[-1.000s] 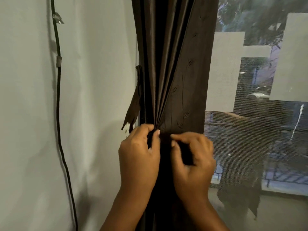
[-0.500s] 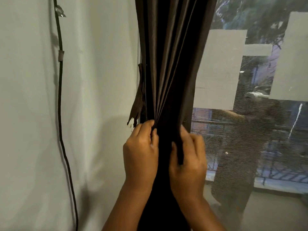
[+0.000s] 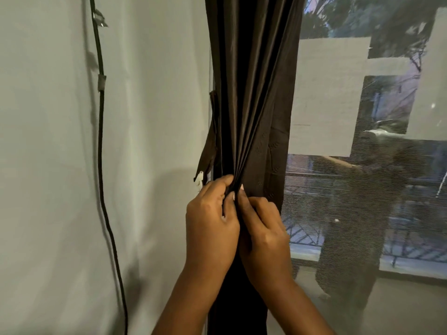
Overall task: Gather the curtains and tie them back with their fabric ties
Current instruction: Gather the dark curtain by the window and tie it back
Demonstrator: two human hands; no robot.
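A dark brown curtain (image 3: 251, 93) hangs in tight pleats at the left edge of the window. My left hand (image 3: 210, 223) pinches the gathered folds at waist height, thumb and fingers closed on the cloth. Pressed against it, my right hand (image 3: 262, 228) grips the same bunch from the right side. A brown fabric tie (image 3: 209, 146) dangles loose behind the curtain's left edge, its end with a small white patch just above my left hand. Below my hands the curtain drops straight down, partly hidden by my forearms.
A white wall (image 3: 150, 117) fills the left. A black cable (image 3: 102, 141) runs down it, held by clips. To the right is a window with a mesh screen (image 3: 362, 213) and pale paper sheets (image 3: 326, 93) stuck on the glass.
My right hand has slid left across the curtain and now meets my left hand, bunching the folds tighter. The curtain's right edge has drawn in, baring more window.
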